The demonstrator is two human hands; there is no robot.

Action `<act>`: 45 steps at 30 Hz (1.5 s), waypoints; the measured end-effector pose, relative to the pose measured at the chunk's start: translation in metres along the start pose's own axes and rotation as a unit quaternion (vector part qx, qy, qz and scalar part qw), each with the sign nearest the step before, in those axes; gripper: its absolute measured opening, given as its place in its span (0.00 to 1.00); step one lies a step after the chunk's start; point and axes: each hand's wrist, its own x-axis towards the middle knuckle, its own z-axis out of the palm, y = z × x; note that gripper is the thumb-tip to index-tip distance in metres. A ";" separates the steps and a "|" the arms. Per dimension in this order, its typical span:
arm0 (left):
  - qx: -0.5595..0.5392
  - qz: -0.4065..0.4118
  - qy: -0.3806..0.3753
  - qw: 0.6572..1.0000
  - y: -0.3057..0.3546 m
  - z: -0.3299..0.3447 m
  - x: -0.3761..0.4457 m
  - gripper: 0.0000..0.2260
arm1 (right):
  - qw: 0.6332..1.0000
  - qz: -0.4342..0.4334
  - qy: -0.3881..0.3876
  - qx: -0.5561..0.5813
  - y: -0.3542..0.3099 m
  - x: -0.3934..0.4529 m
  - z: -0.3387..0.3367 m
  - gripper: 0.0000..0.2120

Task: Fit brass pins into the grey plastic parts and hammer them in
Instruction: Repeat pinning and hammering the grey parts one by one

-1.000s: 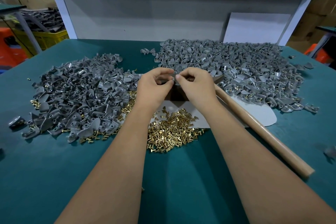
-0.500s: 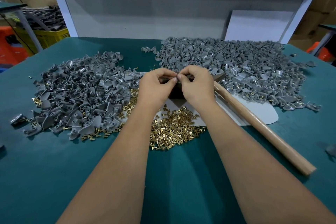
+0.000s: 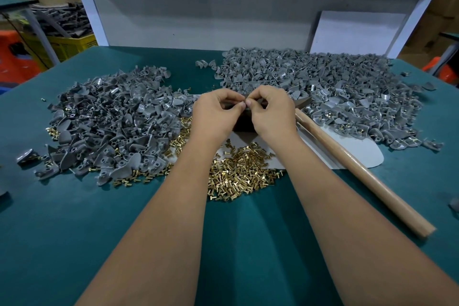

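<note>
Right now both my hands meet over the dark block (image 3: 244,123), just beyond the brass pins (image 3: 239,171). My left hand (image 3: 216,114) has its grip pinched on a grey plastic part (image 3: 231,106); my right hand (image 3: 270,113) is pinched narrow at it, presumably on a pin too small to see. Nearest my right hand, the hammer handle (image 3: 357,169) runs back towards me.

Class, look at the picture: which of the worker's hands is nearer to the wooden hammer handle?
Right. The right hand sits just beside the upper end of the wooden hammer handle; the left hand is farther off, on the right hand's other side.
</note>
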 end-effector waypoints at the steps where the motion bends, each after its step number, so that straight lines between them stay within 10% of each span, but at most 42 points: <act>1: 0.001 0.001 0.000 1.000 0.000 0.000 0.000 0.11 | 1.000 0.005 -0.001 -0.002 0.000 0.001 0.000 0.07; 31: 0.009 -0.018 -0.012 1.000 0.000 0.000 0.002 0.07 | 0.995 0.027 0.043 0.090 0.003 -0.013 -0.006 0.10; 38: 0.052 -0.019 -0.004 0.998 0.003 0.002 -0.001 0.09 | 0.978 0.009 0.141 -0.152 0.015 -0.014 -0.030 0.12; 45: 0.118 0.005 -0.007 0.993 0.004 0.000 -0.003 0.07 | 0.918 0.125 -0.010 -0.376 0.026 -0.019 -0.050 0.18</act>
